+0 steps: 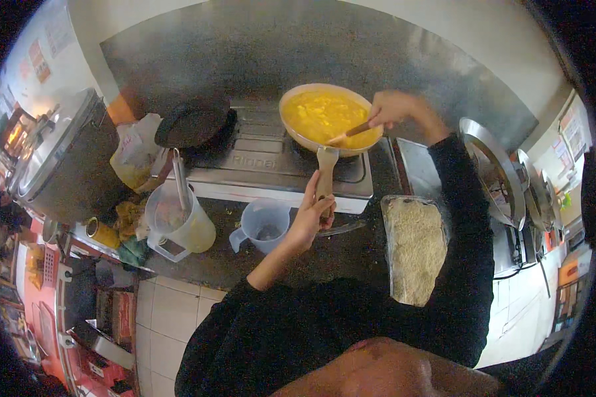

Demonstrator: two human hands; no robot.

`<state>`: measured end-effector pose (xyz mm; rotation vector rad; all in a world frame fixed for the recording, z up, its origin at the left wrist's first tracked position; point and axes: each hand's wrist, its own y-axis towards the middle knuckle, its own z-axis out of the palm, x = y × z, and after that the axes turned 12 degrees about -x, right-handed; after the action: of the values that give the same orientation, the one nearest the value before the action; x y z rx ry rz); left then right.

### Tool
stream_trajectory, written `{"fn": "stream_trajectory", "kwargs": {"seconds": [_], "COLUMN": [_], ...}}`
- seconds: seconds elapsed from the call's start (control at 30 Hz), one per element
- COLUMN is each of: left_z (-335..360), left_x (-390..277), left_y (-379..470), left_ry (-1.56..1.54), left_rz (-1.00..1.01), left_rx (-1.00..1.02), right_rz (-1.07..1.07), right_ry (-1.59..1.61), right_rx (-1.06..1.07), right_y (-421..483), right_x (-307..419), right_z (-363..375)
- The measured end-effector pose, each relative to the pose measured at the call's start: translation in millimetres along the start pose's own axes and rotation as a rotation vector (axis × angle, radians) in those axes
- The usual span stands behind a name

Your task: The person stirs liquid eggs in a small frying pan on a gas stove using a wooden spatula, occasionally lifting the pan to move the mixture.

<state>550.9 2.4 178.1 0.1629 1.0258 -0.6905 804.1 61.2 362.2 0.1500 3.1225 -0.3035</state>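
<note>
A light-coloured frying pan (284, 115) sits over the right side of a Rinnai gas stove (258, 144). Yellow egg mixture (320, 114), partly curdled into lumps, fills much of it. My left hand (308, 213) grips the pan's pale handle (326, 173), which points towards me. From the right, my right hand (395, 108) holds the brown handle of a spatula (350, 132). Its tip dips into the egg near the pan's front edge, and its exact shape is hard to make out.
A dark pan (193, 121) occupies the left burner. In front stand a jug (198, 233) with a whisk (180, 183) and a bluish measuring jug (265, 224). A tray of pale crumbs (414, 248) lies right, a large pot (74, 164) left. Metal lids (496, 173) stand far right.
</note>
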Motion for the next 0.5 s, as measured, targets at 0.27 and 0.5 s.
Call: {"fn": "stream_trajectory", "kwargs": {"seconds": [0.27,0.5], "left_z": [1,3], "left_x": [1,1], "left_y": [0,1], "left_ry": [-0.004,-0.022], "left_rz": [-0.022,-0.048], "left_rx": [-0.007,0.004], "right_rz": [-0.076,0.066], "right_ry": [-0.173,-0.157], "right_rx": [-0.348,-0.676], "right_y": [38,59], "right_x": [48,19], "right_z": [45,81]}}
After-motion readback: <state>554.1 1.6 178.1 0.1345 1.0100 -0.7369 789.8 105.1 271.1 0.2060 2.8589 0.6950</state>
